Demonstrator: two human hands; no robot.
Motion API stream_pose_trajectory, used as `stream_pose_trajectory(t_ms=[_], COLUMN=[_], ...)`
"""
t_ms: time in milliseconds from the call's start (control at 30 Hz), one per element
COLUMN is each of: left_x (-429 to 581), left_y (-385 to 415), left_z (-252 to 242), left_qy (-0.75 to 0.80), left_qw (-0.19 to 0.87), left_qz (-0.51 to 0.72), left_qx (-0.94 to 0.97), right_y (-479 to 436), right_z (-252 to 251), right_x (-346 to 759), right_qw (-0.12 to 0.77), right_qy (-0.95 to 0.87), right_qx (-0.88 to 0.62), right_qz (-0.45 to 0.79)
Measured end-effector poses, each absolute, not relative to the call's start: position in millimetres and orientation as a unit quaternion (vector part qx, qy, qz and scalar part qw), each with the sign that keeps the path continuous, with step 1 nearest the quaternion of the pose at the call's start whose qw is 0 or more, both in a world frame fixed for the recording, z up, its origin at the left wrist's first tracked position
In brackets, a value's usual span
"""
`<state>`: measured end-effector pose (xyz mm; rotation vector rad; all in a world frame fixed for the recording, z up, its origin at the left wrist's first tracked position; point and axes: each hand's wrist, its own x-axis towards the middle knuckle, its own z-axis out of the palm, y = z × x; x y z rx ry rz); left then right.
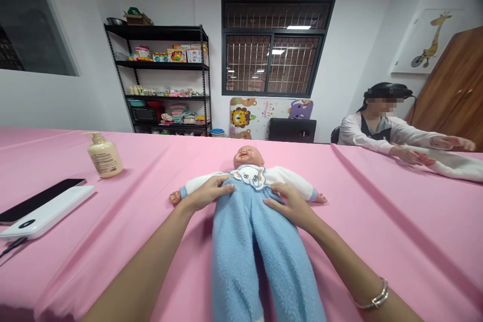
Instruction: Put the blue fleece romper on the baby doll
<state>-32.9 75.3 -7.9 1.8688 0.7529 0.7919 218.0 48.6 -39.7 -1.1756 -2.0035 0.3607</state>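
Note:
A baby doll [249,156] lies on its back on the pink cloth, head away from me, arms spread to both sides. It wears a fleece outfit [260,231] with white sleeves, blue trousers and an animal-face bib at the neck. My left hand [209,192] grips the blue fabric at the left side of the doll's chest, thumb on top. On the opposite side my right hand [290,204] has hold of the fabric just below the bib, its thumb lying on the front. The fingertips of both hands are partly hidden by the cloth.
A pump bottle [104,157] stands at the left, beyond a dark phone [41,198] and a white power bank [49,214] with a cable. At the right, a person [381,121] handles white cloth [458,163]. A shelf rack [162,63] stands behind the table.

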Motion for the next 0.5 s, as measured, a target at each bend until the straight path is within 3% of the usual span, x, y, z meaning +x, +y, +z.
stream_pose_trajectory(t_ms=[133,300,400,500], left_x=[-35.6,-31.7,-28.9,-26.9], left_y=[74.6,75.0,76.4,77.3], left_z=[-10.4,-12.3,-14.3,-15.8], left_qy=[0.307,0.348,0.359,0.353], left_qw=[0.546,0.525,0.498,0.489], left_qz=[0.269,0.211,0.225,0.234], left_qx=[0.731,0.747,0.757,0.763], right_y=[49.3,48.6,50.6,53.4], right_z=[-43.0,-46.9,-47.2,-47.1], right_x=[215.1,207.1,208.1,216.0], right_qw=[0.354,0.39,0.454,0.462], right_qy=[-0.798,-0.789,-0.723,-0.626], right_qx=[-0.472,-0.461,-0.453,-0.426], right_qz=[0.12,0.111,0.255,0.461])
